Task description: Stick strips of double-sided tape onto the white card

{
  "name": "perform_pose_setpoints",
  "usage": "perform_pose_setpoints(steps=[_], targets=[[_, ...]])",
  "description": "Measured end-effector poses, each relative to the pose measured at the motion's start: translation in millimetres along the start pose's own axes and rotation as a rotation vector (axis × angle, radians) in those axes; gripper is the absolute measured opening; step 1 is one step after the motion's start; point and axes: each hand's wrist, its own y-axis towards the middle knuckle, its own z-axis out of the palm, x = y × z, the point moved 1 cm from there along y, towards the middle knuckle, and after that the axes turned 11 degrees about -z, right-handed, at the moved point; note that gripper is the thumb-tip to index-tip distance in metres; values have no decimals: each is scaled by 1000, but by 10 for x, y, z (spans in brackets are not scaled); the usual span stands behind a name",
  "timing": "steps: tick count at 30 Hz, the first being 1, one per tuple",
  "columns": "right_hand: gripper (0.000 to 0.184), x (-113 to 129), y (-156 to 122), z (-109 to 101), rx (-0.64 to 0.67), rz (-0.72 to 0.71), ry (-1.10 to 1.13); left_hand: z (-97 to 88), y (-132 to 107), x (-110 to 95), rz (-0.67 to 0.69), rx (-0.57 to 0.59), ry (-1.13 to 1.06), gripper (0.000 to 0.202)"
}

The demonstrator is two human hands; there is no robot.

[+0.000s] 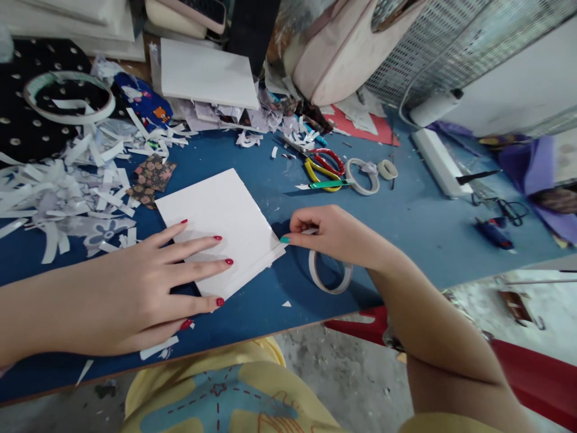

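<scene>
A square white board (229, 222) lies turned at an angle on the blue table. My left hand (166, 276) rests flat on its lower left part, fingers spread and stretched out. At the board's right corner, my right hand (320, 231) is closed in a pinch on the end of a whitish strip of tape (259, 264), which runs along the board's lower right edge. Just below the right hand is a roll of white tape (331, 279); the hand hides its top. Whether the strip is joined to this roll I cannot tell.
White paper strips (81, 174) are heaped at left, near a large tape roll (70, 99). Behind the board lie scissors (327, 162), a green-handled cutter (327, 184) and another tape roll (363, 176). A stack of white boards (210, 72) stands farther back. At right is a white power strip (442, 162).
</scene>
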Motion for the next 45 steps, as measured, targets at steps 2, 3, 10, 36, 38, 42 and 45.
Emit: perform_pose_setpoints(steps=[2, 3, 10, 36, 38, 42, 45], targets=[[22, -1, 0, 3, 1, -3, -4, 1, 1, -2, -1, -2, -6, 31], [23, -1, 0, 4, 0, -3, -6, 2, 2, -4, 2, 0, -10, 31], [22, 3, -4, 9, -2, -8, 8, 47, -20, -33, -57, -36, -51, 32], [21, 13, -11, 36, 11, 14, -82, 34, -20, -13, -38, -3, -98, 31], [20, 34, -15, 44, 18, 24, -108, 67, -41, -3, -49, 16, -72, 33], [15, 102, -30, 69, 29, 59, -247, 91, -79, 19, -16, 35, -11, 38], [21, 174, -37, 92, 42, 28, -379, 62, -92, 20, -34, 74, 10, 40]])
